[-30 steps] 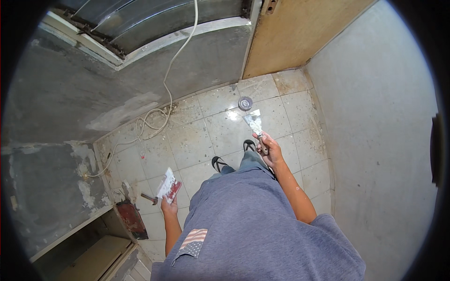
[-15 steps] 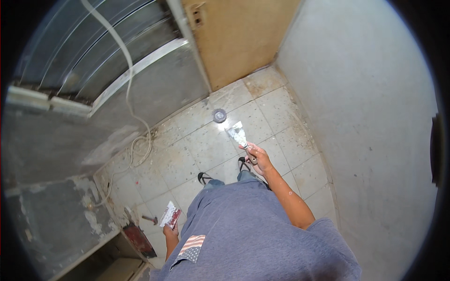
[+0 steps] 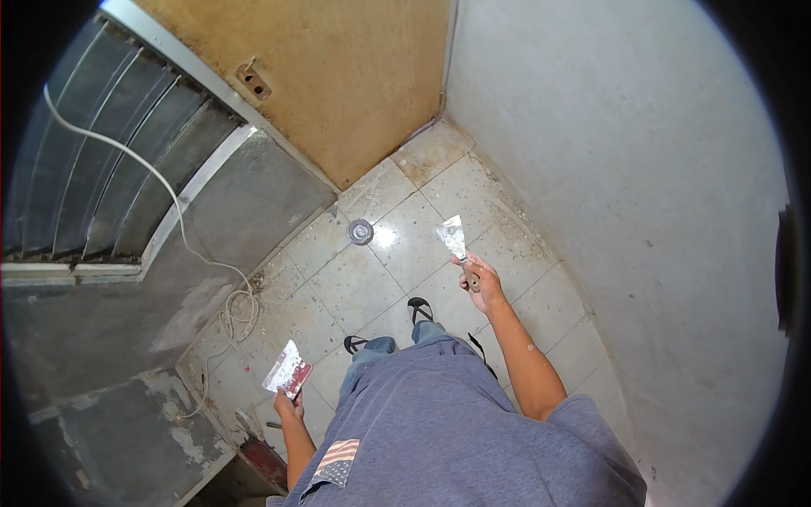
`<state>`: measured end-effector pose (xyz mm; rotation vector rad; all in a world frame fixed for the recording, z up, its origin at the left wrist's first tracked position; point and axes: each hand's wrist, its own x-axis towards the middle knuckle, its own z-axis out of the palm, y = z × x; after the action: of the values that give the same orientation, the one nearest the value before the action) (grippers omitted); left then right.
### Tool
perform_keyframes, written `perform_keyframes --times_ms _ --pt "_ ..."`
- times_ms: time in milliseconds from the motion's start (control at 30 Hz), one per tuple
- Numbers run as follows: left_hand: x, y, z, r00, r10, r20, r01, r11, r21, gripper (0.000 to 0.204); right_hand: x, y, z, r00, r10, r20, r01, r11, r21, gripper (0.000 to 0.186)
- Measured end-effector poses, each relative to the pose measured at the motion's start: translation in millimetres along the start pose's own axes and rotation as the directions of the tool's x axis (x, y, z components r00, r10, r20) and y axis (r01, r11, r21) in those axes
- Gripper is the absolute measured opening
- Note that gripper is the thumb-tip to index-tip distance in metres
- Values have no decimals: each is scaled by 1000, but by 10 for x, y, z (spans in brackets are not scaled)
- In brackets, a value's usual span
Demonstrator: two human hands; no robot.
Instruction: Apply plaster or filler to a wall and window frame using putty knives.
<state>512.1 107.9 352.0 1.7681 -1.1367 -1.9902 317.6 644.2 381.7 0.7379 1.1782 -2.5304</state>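
My right hand (image 3: 480, 280) is closed round the handle of a putty knife (image 3: 454, 238). Its wide blade points away from me and is smeared with white putty. Lower at the left, my left hand (image 3: 290, 407) grips a red flat spreader (image 3: 287, 372), its far side coated in white putty. Both tools are held in the air above the tiled floor, apart from each other and touching no wall. The left fingers are partly hidden by the spreader.
A round dark container (image 3: 360, 231) stands on the speckled tiles (image 3: 351, 283). A pale cable (image 3: 182, 221) hangs by the louvred window (image 3: 101, 160) and coils on the floor. A tan door (image 3: 338, 76) is ahead, a pale wall (image 3: 625, 186) right, a patchy grey wall (image 3: 110, 355) left.
My view has turned, so the door and window sit further left. My left hand has come up and forward with the spreader, while the right has moved slightly right with the putty knife.
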Motion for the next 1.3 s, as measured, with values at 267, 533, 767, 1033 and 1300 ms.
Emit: perform_keyframes --times_ms 267,533,767,1033,1300 --pt "67 -239 -384 985 -107 -134 125 983 134 33 -24 145 63 999 34 -3 -34 999 12 50" --pt "209 -139 -468 989 -95 -114 120 964 238 33 -151 314 98 997 78 18 -79 996 52 43" --pt "228 -61 -43 995 -98 26 98 995 17 34 -146 276 98 993 63 96 -58 997 -59 48" --pt "-127 -172 -142 990 -128 -65 129 992 6 31 -90 410 176 982 99 164 -83 992 -99 45" --pt "-296 -224 -194 982 62 177 -22 975 -219 32 26 391 394 924 174 340 -134 981 -139 46"
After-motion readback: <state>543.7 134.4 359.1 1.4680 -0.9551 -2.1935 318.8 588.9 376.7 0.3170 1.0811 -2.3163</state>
